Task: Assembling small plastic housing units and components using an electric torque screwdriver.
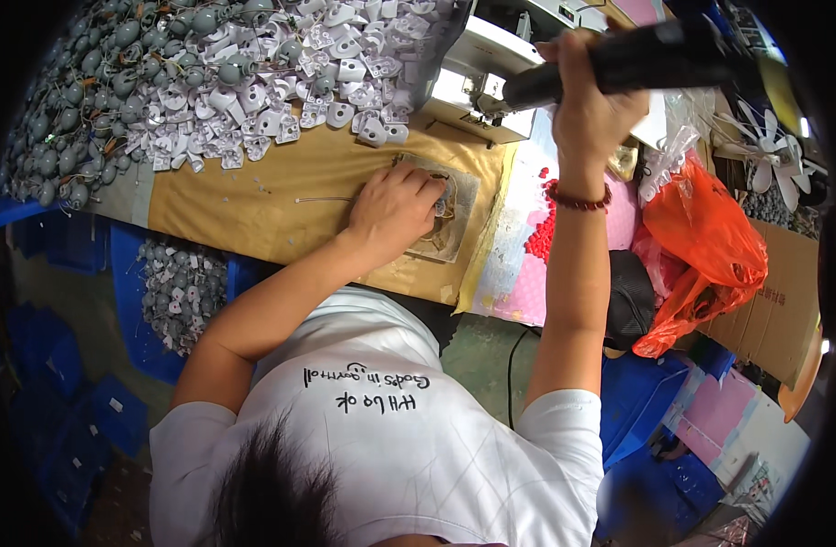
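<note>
My left hand rests on a square worn board on the cloth-covered table. Its fingers curl over a small grey part, mostly hidden beneath them. A thin pale wire runs out from this hand across the cloth. Raised at the upper right, my right hand grips a black electric screwdriver, wrapped round its body. The tool lies nearly level, its metal tip toward the left, in front of a white machine and well above the board.
Piles of white plastic housings and grey bulb-shaped parts with wires cover the table's far left. Small red pieces lie right of the board. An orange plastic bag sits farther right. Below the table edge, a blue bin holds more grey parts.
</note>
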Tool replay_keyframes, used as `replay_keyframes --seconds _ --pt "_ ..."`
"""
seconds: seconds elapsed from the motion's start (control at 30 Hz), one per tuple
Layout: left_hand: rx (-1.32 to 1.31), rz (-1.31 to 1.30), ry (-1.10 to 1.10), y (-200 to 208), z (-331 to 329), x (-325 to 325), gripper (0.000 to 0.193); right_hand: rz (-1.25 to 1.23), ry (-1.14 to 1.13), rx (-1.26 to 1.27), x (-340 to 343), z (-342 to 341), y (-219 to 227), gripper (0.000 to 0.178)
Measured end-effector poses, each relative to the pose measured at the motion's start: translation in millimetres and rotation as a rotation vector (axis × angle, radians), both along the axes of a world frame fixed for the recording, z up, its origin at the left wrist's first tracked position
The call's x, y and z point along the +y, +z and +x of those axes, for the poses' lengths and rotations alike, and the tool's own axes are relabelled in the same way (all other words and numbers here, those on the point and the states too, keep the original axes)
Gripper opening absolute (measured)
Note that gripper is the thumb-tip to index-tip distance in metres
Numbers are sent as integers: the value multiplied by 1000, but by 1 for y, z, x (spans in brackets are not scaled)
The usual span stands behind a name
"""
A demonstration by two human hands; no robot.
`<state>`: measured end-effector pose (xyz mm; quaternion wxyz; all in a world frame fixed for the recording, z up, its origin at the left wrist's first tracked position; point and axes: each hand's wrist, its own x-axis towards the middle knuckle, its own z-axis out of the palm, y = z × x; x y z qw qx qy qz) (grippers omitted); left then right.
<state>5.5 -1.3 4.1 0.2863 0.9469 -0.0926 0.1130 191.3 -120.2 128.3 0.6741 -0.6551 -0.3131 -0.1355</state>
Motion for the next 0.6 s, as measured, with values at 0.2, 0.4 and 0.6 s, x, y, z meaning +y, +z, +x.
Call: replay_keyframes --seconds 0.2,0.4,0.6 --pt "50 -28 -13 3 0 2 34 18 26 214 13 5 -22 28" --pt "117 -102 -11 -4 -2 3 35 -18 107 395 -8 -71 -14 52" --pt "30 -146 -6 -7 -1 3 36 77 230 325 -15 -100 -37 56"
